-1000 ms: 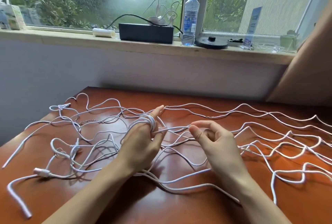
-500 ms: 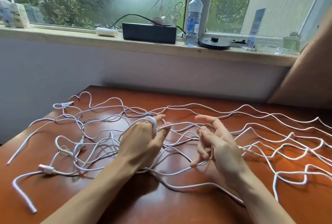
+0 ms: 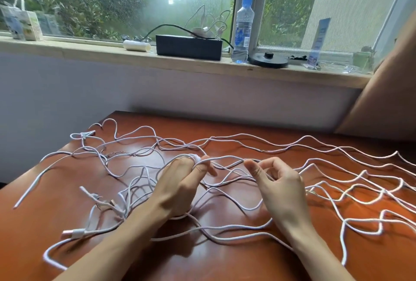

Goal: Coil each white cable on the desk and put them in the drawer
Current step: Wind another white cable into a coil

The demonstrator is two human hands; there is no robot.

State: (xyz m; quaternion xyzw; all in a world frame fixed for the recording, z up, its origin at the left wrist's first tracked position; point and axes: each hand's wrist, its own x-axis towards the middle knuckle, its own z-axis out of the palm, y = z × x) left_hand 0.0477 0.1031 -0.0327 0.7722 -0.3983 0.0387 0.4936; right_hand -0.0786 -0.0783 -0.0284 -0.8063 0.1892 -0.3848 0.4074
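Now | left hand (image 3: 180, 187): white cable (image 3: 196, 159) wound round its fingers | right hand (image 3: 281, 187): pinches that cable, 3 o'clock of left | loose cable sprawls over bench (image 3: 225, 262), 9 to 3 o'clock

Two bare hands are seen: left hand (image 3: 177, 188) and right hand (image 3: 281, 188). The left forearm (image 3: 117, 242) and right forearm (image 3: 315, 251) are shown bare down to the bottom frame edge. Fingers are slender. Nails are kept short, best seen on the right thumb (image 3: 249, 164). Knuckle creases and faint tendon lines are noted on the hand backs. Upper arms are cut off by the frame.
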